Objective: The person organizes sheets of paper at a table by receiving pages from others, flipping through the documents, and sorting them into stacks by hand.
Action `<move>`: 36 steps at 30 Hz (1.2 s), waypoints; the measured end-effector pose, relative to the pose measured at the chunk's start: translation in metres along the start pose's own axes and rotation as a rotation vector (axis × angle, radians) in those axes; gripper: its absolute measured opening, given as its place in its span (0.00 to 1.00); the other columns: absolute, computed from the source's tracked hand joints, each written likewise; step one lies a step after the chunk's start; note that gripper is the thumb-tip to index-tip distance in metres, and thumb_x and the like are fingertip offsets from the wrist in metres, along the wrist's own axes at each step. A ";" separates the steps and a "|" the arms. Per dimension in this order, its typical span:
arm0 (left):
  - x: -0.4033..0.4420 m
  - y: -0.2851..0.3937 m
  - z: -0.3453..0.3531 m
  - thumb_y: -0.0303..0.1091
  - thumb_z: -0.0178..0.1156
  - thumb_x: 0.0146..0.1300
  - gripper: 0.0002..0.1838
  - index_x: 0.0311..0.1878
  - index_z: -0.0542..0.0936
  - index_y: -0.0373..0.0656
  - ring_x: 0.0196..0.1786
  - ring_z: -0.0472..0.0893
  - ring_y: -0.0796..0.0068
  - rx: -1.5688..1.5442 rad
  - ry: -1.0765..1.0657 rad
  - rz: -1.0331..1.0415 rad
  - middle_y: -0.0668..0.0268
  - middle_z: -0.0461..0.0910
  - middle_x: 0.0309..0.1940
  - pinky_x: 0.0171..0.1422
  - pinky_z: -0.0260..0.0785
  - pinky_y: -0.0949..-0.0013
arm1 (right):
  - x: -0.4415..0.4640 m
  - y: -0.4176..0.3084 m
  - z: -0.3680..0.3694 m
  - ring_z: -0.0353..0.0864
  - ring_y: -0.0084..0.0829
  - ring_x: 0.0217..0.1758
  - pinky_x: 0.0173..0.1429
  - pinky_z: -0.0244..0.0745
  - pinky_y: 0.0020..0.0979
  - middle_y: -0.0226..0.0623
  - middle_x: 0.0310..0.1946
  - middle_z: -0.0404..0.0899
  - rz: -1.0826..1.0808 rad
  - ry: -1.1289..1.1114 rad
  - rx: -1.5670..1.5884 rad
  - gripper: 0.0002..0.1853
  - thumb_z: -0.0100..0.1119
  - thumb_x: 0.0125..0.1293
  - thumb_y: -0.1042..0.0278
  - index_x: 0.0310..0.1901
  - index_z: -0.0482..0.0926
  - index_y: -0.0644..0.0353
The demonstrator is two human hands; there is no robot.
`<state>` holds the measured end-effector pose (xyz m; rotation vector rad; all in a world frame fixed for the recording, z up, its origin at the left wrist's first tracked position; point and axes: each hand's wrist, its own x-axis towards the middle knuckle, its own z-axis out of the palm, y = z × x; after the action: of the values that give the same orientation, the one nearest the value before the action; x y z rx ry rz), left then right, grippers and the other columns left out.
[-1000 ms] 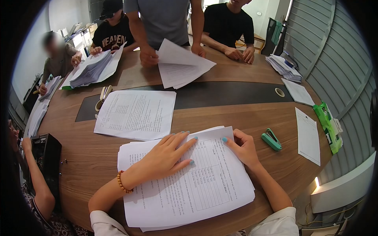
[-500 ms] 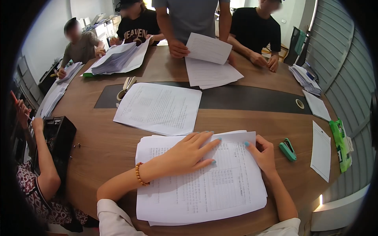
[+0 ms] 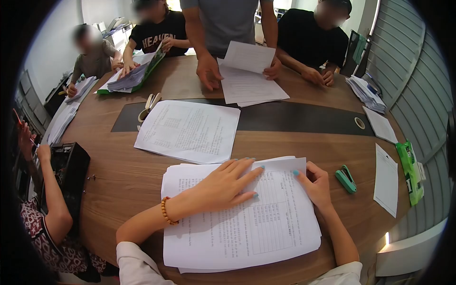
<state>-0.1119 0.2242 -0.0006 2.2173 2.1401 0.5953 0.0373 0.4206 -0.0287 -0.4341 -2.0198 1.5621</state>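
Note:
A thick stack of printed paper [image 3: 232, 242] lies on the table before me, its edges slightly uneven. My left hand [image 3: 228, 184] rests flat across the upper part of the top sheet, fingers spread, a beaded bracelet on the wrist. At the stack's upper right edge, my right hand [image 3: 316, 186] has its thumb on the top sheet and its other fingers curled at the edge, partly hidden. A green stapler [image 3: 345, 179] lies just right of that hand. Beyond my left hand is another pile of printed sheets [image 3: 192, 130].
Across the wooden table [image 3: 294, 147], a standing person handles printed sheets [image 3: 249, 78]; another leafs through a thick folder [image 3: 128, 80]. A tape roll [image 3: 359, 123], single sheet [image 3: 386, 180] and green packet [image 3: 409, 173] lie right. At left, someone works beside a black case [image 3: 71, 166] near loose screws.
My hands and the stack stay nearly still. Across the table, the standing person's hands have shifted on the raised sheet, and the person with the folder has turned its papers over.

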 end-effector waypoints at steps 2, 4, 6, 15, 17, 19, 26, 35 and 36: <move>0.000 0.000 0.000 0.40 0.48 0.56 0.25 0.55 0.59 0.39 0.56 0.60 0.55 0.001 -0.003 -0.002 0.49 0.57 0.53 0.60 0.50 0.60 | 0.000 0.000 -0.001 0.62 0.12 0.20 0.23 0.57 0.15 0.24 0.20 0.68 0.014 -0.003 -0.004 0.06 0.57 0.52 0.71 0.29 0.74 0.65; 0.000 0.000 0.001 0.40 0.48 0.56 0.25 0.55 0.59 0.40 0.56 0.60 0.55 0.017 0.015 0.000 0.49 0.57 0.53 0.59 0.51 0.60 | 0.000 0.001 -0.001 0.62 0.12 0.20 0.23 0.57 0.15 0.24 0.20 0.68 0.023 -0.006 -0.009 0.07 0.57 0.51 0.71 0.29 0.75 0.65; -0.001 0.000 0.000 0.40 0.48 0.56 0.25 0.55 0.59 0.40 0.56 0.60 0.55 0.011 0.016 0.001 0.49 0.58 0.53 0.59 0.51 0.60 | 0.000 0.001 -0.001 0.62 0.12 0.20 0.23 0.57 0.15 0.24 0.20 0.68 0.020 -0.009 -0.010 0.07 0.57 0.51 0.71 0.28 0.74 0.65; 0.000 0.000 0.000 0.42 0.48 0.57 0.25 0.53 0.61 0.36 0.52 0.63 0.55 0.041 0.062 0.039 0.48 0.61 0.49 0.57 0.53 0.61 | 0.000 0.001 -0.001 0.62 0.13 0.20 0.23 0.57 0.15 0.24 0.19 0.67 0.016 -0.004 -0.016 0.06 0.56 0.52 0.70 0.28 0.74 0.65; 0.000 0.000 0.001 0.42 0.48 0.57 0.25 0.53 0.61 0.36 0.52 0.63 0.55 0.044 0.063 0.041 0.48 0.61 0.50 0.57 0.53 0.61 | 0.000 0.001 -0.001 0.62 0.13 0.20 0.23 0.57 0.15 0.24 0.19 0.67 0.027 -0.002 -0.008 0.06 0.56 0.52 0.70 0.28 0.74 0.65; 0.000 0.000 0.001 0.42 0.48 0.57 0.25 0.53 0.62 0.36 0.53 0.62 0.55 0.044 0.060 0.035 0.48 0.61 0.50 0.58 0.53 0.61 | 0.000 0.001 -0.002 0.62 0.13 0.21 0.23 0.57 0.15 0.24 0.19 0.67 0.023 -0.013 -0.019 0.07 0.56 0.52 0.70 0.28 0.74 0.65; 0.000 0.001 0.000 0.40 0.49 0.56 0.26 0.56 0.58 0.40 0.56 0.59 0.55 0.025 -0.005 -0.003 0.50 0.57 0.53 0.59 0.51 0.61 | 0.000 -0.002 -0.001 0.62 0.13 0.21 0.23 0.57 0.16 0.24 0.20 0.67 0.022 -0.011 -0.013 0.07 0.56 0.52 0.70 0.28 0.74 0.66; 0.000 0.001 -0.001 0.41 0.48 0.56 0.26 0.56 0.58 0.40 0.56 0.59 0.56 0.028 -0.015 -0.004 0.51 0.57 0.54 0.59 0.51 0.61 | -0.001 -0.002 -0.002 0.62 0.13 0.21 0.23 0.57 0.16 0.24 0.19 0.65 0.020 -0.017 -0.022 0.07 0.56 0.52 0.70 0.28 0.74 0.66; 0.000 0.001 0.000 0.41 0.48 0.56 0.26 0.56 0.58 0.40 0.56 0.59 0.56 0.026 -0.017 -0.009 0.50 0.57 0.54 0.59 0.51 0.61 | -0.001 -0.003 -0.001 0.62 0.13 0.20 0.23 0.57 0.16 0.24 0.19 0.65 0.022 -0.019 -0.020 0.07 0.56 0.52 0.70 0.28 0.74 0.66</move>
<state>-0.1113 0.2245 -0.0002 2.2164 2.1609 0.5491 0.0388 0.4206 -0.0258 -0.4525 -2.0529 1.5661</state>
